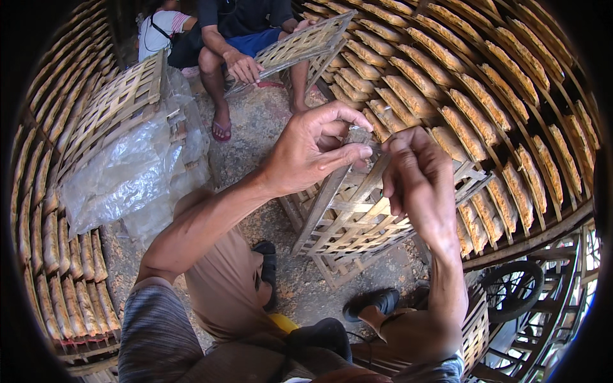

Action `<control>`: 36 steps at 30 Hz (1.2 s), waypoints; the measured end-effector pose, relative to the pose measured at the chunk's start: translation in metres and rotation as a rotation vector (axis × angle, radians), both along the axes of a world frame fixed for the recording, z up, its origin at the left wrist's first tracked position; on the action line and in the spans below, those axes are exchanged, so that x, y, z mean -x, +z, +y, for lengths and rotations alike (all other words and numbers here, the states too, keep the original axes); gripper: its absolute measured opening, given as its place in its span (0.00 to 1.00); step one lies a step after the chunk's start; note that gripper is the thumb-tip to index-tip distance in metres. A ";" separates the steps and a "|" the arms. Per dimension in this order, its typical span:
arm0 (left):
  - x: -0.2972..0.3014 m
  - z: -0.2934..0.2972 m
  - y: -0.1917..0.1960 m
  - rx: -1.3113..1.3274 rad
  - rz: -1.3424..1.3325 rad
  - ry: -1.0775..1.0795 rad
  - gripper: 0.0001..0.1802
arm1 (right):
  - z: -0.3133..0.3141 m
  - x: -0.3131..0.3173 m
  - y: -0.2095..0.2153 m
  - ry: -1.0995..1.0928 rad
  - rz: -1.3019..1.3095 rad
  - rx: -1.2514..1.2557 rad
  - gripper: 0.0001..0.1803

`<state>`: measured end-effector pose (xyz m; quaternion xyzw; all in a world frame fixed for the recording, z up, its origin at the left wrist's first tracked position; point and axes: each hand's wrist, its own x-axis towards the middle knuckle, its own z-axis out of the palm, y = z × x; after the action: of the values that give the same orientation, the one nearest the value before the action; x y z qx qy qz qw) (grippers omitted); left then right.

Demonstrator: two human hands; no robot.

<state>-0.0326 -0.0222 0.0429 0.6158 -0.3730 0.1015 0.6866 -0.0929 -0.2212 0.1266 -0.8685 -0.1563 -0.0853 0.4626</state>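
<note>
1. At frame centre, I see the left hand [306, 152] pinching a small grey lump [359, 135] between thumb and forefinger.
2. Just right, the right hand [418, 175] curls its fingers; I cannot tell whether they grip anything.
3. Below centre: woven bamboo panels [354, 223].

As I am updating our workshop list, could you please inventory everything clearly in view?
grey piece: one, grey, upper centre, kind unclear
slabs: many, orange-brown, both sides
racks: at least two, brown, both sides, holding slabs
woven panels: several, tan, centre, left, top, lower right
plastic: count unclear, clear, over the left panels
wheel: one, black, lower right
co-workers: two, dark top and striped top, top
red sandal: one clearly seen, top
floor: one, grey, centre
black sandals: two, black, lower centre
trousers: one pair, brown, lower centre
left hand: one, bare, upper centre, pinching the grey piece
right hand: one, bare, beside it
</note>
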 end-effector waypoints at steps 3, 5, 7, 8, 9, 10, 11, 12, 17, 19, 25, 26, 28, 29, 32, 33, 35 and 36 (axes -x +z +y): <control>0.002 -0.003 0.004 0.035 0.020 -0.032 0.13 | -0.010 0.000 -0.012 0.042 0.110 -0.328 0.08; 0.001 -0.005 0.006 0.071 0.049 -0.051 0.11 | -0.015 0.004 -0.025 -0.011 0.051 -0.236 0.07; -0.002 -0.004 0.004 0.118 0.086 -0.068 0.09 | -0.026 0.002 -0.033 -0.041 -0.130 -0.009 0.06; -0.005 -0.005 0.001 0.149 0.031 -0.033 0.10 | -0.030 -0.001 -0.036 -0.069 -0.282 0.144 0.07; -0.008 -0.004 -0.001 0.151 0.019 -0.031 0.10 | -0.032 -0.005 -0.037 -0.098 -0.434 0.298 0.08; -0.009 -0.003 -0.002 0.153 0.008 -0.029 0.10 | -0.033 -0.004 -0.033 -0.150 -0.372 0.282 0.09; -0.010 -0.006 -0.001 0.163 -0.009 -0.035 0.09 | -0.037 -0.005 -0.022 -0.073 -0.405 0.292 0.09; -0.008 -0.009 -0.001 0.204 -0.027 -0.052 0.08 | -0.040 -0.006 -0.021 -0.013 -0.356 0.242 0.09; 0.000 -0.015 0.009 0.104 -0.110 -0.008 0.12 | -0.034 0.004 -0.012 0.086 -0.323 0.255 0.09; -0.001 -0.014 0.010 0.042 -0.141 -0.015 0.12 | -0.030 0.006 -0.013 0.086 -0.339 0.263 0.08; -0.007 -0.007 0.003 0.014 -0.106 -0.031 0.09 | -0.039 0.000 -0.018 0.017 -0.574 0.441 0.03; -0.007 -0.007 0.002 0.029 -0.096 -0.019 0.09 | -0.044 -0.004 -0.021 -0.045 -0.673 0.442 0.03; -0.008 -0.007 0.000 0.035 -0.084 -0.003 0.08 | -0.054 -0.013 -0.019 -0.119 -0.733 0.348 0.05; -0.008 -0.008 0.000 0.025 -0.080 -0.007 0.08 | -0.060 -0.020 -0.017 -0.107 -0.819 0.343 0.03; -0.002 -0.014 0.009 0.075 -0.026 -0.017 0.08 | -0.058 -0.026 -0.006 -0.060 -0.971 0.319 0.02; 0.001 -0.015 0.013 0.105 -0.002 -0.020 0.08 | -0.055 -0.023 -0.006 -0.039 -0.826 0.166 0.02; -0.003 -0.012 0.009 0.041 0.066 -0.042 0.10 | -0.040 -0.013 -0.010 0.003 -0.531 -0.138 0.03; -0.006 -0.011 0.006 0.007 0.099 -0.052 0.12 | -0.036 -0.013 -0.014 0.082 -0.473 -0.270 0.04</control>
<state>-0.0270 -0.0329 0.0492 0.6077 -0.3540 0.0543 0.7088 -0.0802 -0.2572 0.1123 -0.7479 -0.2821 -0.2869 0.5279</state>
